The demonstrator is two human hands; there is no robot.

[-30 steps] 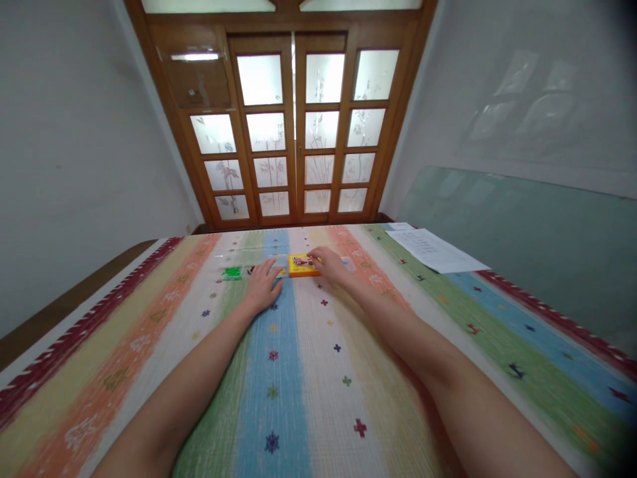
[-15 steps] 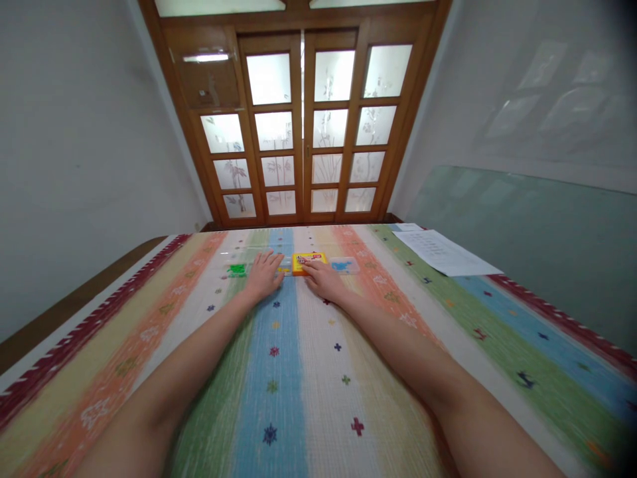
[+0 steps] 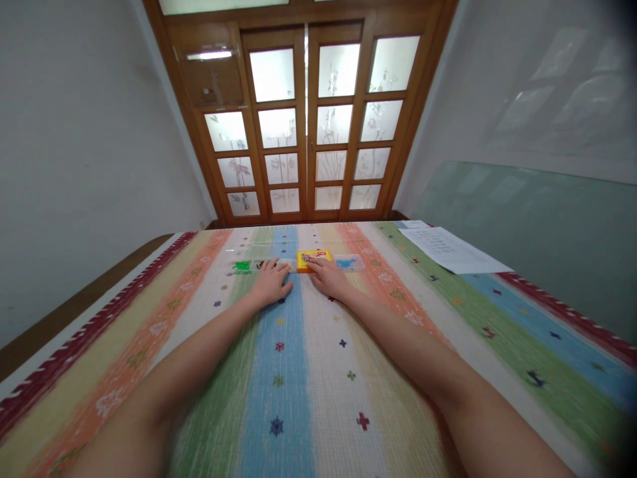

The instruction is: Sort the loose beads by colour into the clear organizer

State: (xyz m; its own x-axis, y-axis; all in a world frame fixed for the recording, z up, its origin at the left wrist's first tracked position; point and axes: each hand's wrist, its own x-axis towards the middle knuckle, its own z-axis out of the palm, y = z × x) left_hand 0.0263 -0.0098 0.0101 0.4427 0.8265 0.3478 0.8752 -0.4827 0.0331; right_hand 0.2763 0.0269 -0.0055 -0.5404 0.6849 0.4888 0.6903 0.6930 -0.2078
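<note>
A row of clear plastic boxes lies across the striped tablecloth (image 3: 273, 372). The leftmost box holds green pieces (image 3: 241, 267), and the one at the right end has blue pieces (image 3: 346, 263). Between them sits a yellow box (image 3: 313, 255) with printing on its top. My left hand (image 3: 271, 284) lies palm down with fingers stretched over the clear boxes left of the yellow one, partly covering some dark pieces (image 3: 259, 264). My right hand (image 3: 328, 277) rests with extended fingers on the near edge of the yellow box. The contents under my left fingers are hidden.
White printed sheets (image 3: 450, 250) lie at the far right of the table. A pale green glass panel (image 3: 537, 206) leans by the right wall. Beyond the table's far edge stand wooden doors (image 3: 307, 133) with frosted panes.
My left hand has drawn back slightly toward me, uncovering dark pieces beside the green ones. My right hand stays on the yellow box. The whole view has shifted a little.
</note>
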